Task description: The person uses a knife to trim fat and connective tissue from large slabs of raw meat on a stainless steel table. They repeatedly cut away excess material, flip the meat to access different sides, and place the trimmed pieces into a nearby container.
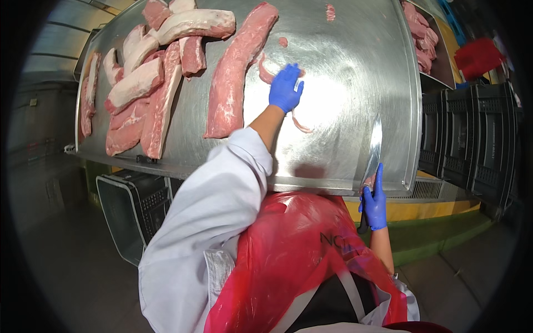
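My left hand (286, 89), in a blue glove, lies palm down on the metal table with its fingers stretched out and the thumb apart. It partly covers a thin meat trimming (265, 70) that shows beside its fingers. Below it a narrow strip of trimming (301, 126) rests on the steel. To its left is a long, trimmed pork loin (236, 72). At the table's near right edge my right hand (375, 206), also gloved in blue, is closed round the dark handle of a knife (375, 145). The blade points away from me over the table.
A heap of fat-covered loin pieces (136, 91) fills the table's left side. Small scraps (330, 12) lie at the far side. Beyond the right edge are a bin of meat (421, 41) and stacked black crates (461, 130). Another dark crate (133, 213) stands below left.
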A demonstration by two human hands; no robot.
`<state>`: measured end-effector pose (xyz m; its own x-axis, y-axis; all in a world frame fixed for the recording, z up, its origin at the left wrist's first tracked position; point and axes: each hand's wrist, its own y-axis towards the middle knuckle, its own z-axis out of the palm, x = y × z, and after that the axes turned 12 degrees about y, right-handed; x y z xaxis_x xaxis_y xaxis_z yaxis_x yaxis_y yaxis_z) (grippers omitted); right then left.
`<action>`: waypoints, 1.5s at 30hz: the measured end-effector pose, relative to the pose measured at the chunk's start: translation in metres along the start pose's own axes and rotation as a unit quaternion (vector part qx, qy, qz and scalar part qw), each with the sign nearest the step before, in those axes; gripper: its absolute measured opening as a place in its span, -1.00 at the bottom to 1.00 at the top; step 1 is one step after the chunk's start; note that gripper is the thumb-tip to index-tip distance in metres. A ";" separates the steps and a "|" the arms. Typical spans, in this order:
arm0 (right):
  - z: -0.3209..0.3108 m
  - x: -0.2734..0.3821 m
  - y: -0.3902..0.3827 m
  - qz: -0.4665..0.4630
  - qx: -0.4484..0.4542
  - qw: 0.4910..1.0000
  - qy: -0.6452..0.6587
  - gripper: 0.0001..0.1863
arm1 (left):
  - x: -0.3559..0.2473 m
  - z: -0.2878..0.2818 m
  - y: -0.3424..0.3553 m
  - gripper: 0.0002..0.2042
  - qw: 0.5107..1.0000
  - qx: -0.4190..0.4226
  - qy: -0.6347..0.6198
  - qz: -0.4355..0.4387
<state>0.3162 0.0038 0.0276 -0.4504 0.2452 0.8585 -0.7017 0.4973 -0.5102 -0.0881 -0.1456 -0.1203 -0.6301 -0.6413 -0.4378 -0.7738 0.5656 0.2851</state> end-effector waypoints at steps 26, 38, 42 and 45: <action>0.269 0.038 0.229 -0.046 0.196 0.979 0.020 -0.10 | 0.057 -0.116 -0.102 -0.29 0.960 0.081 0.196 -0.184; 0.274 -0.029 0.110 -0.200 0.252 0.882 -0.344 -0.16 | 0.135 -0.132 -0.046 -0.30 0.927 0.076 0.194 -0.312; 0.196 -0.019 0.085 -0.159 0.253 0.897 -0.326 -0.25 | 0.157 -0.130 -0.019 -0.24 0.921 0.074 0.289 -0.249; 0.112 -0.003 0.053 -0.162 0.140 0.939 -0.269 -0.24 | 0.085 -0.080 -0.044 -0.07 0.982 0.077 0.170 -0.040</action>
<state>0.2189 -0.0636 -0.0074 -0.3486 -0.3750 0.8590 -0.9339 0.2169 -0.2843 -0.1134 -0.2664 -0.1020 -0.5733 -0.8078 -0.1369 -0.8192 0.5615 0.1170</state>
